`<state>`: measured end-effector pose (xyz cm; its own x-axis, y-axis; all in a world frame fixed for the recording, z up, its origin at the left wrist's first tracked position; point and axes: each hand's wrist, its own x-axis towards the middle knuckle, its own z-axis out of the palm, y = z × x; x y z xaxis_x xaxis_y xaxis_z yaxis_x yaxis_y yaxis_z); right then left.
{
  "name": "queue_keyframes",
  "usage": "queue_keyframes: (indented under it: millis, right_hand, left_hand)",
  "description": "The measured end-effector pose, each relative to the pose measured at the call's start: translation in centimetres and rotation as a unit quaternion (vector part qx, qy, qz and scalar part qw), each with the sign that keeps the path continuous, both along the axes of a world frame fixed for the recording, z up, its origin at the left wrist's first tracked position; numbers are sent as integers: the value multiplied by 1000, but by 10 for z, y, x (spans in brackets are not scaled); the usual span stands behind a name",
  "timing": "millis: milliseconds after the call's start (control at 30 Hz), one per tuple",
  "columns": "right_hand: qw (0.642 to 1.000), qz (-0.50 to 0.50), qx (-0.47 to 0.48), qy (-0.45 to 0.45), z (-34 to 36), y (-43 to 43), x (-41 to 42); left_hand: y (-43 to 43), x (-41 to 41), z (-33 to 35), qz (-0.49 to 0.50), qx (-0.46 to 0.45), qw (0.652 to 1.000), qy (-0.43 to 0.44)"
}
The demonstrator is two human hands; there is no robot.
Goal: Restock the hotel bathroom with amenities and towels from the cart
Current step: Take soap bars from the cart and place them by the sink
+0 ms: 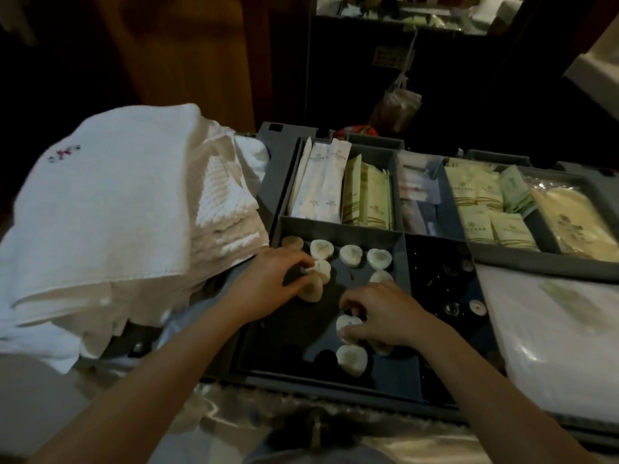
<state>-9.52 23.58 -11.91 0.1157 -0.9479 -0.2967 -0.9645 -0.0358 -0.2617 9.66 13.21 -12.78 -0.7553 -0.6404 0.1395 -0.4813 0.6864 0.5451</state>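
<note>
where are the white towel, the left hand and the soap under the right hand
white towel (100,212): head view, on its flat top fold
left hand (268,279): head view, on the back of the hand
round soap (346,323): head view, on its pale top, at the right hand (385,313) fingertips

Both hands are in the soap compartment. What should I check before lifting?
1. Left hand on left soap, fingers curled on it: ok.
2. Right hand on right soap, fingers curled round it: ok.
3. Grips firm enough to lift: cannot tell.
4. Towels lie outside the compartment: ok.
5. Spare soaps remain for later: ok.
6. Wrappers intact: cannot tell, too dim.
</note>
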Motion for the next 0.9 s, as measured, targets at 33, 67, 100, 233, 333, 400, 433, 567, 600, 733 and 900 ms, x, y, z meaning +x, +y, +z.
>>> queue_keyframes:
  millis: [33,67,100,233,333,400,433,567,600,733,900]
  right_hand:
    - [1000,8,4,11,0,1,0]
    - [999,17,3,27,-1,1,0]
    - [999,23,1,41,-2,2,0]
    - [1000,-16,5,24,-9,3,0]
    - [999,-48,-9,-3,-10,2,0]
    - [998,-67,-19,-6,-11,2,1]
    - [997,-71,-23,-5,-11,2,2]
    - [997,-73,-21,4,-13,2,3]
    - [997,-73,-20,10,-14,2,3]
    - [995,-92,-33,17,-12,2,3]
    - [967,-199,-128,-94,-2,0,3]
  left_hand:
    - [-1,0,0,2,7,1000,13]
    - [-2,-1,1,4,13,1000,22]
    - [-2,-2,1,9,19,999,28]
    - [-1,-3,1,23,53,998,39]
    - [1,-3,2,41,77,994,61]
    - [2,-4,2,58,84,992,80]
    - [3,-4,2,66,83,991,82]
    - [5,-8,1,71,74,992,71]
    - [6,-8,0,71,74,992,69]
    - [7,-10,-4,80,77,992,61]
    - [5,-10,-8,75,74,993,60]
